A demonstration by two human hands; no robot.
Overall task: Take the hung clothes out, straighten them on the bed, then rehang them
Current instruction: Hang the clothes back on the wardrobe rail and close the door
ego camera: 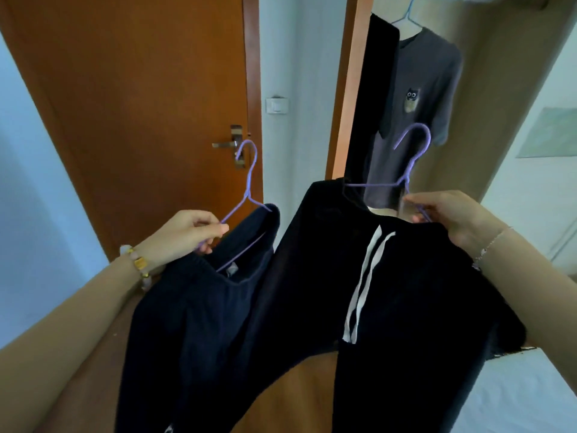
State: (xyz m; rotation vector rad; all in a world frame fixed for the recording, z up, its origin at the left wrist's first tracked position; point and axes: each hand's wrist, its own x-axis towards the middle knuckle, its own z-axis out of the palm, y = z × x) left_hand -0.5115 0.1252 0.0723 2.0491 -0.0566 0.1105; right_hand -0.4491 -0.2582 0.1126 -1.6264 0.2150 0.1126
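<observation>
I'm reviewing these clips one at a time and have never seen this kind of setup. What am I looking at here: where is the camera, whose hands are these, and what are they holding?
There is no machine here. One wide-angle camera sits on a person's head and looks forward and down, so both arms reach in from the bottom edge.

The left hand grips a purple hanger carrying a dark navy garment. The right hand grips a second purple hanger carrying dark pants with white drawstrings. Both hang in the air, not laid on anything.

Behind them, a grey T-shirt with an owl print hangs on a blue hanger beside a black garment. At left is a brown door. A pale surface at the lower right may be the bed; too little shows to be sure.
</observation>
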